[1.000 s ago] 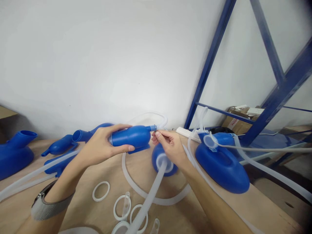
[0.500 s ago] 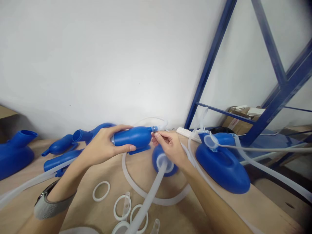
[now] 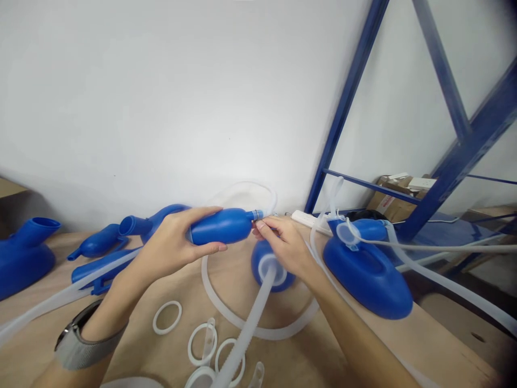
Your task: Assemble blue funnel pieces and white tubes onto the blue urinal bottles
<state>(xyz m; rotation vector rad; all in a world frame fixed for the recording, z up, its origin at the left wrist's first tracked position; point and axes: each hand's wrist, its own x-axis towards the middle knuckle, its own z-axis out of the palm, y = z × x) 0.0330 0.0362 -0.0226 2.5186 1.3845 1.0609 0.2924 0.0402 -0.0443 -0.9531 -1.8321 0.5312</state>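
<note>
My left hand [image 3: 177, 234] is wrapped round a blue bottle-shaped plastic piece [image 3: 221, 226], held level above the table. A clear hose [image 3: 271, 206] runs from its narrow right neck, where a metal wire hose clamp [image 3: 257, 215] circles the joint. The fingertips of my right hand [image 3: 278, 231] are pinched at the underside of this clamp; its gripped part is hidden. Beneath my right hand stands a blue container [image 3: 262, 258] with a ribbed white tube [image 3: 246, 334] rising from its white-ringed mouth.
Several white rings [image 3: 167, 317] and clear strips lie in front. Blue plastic pieces [image 3: 99, 241] and a wide-mouthed blue container [image 3: 24, 258] are at left. At right are a blue handled container with hoses [image 3: 367, 275], a white power strip [image 3: 305, 219] and a blue metal frame [image 3: 343, 113].
The blue piece has turned slightly in my left hand, so the flat part beneath it no longer shows. The hose loop behind it has risen a little. My right hand stays at the clamp.
</note>
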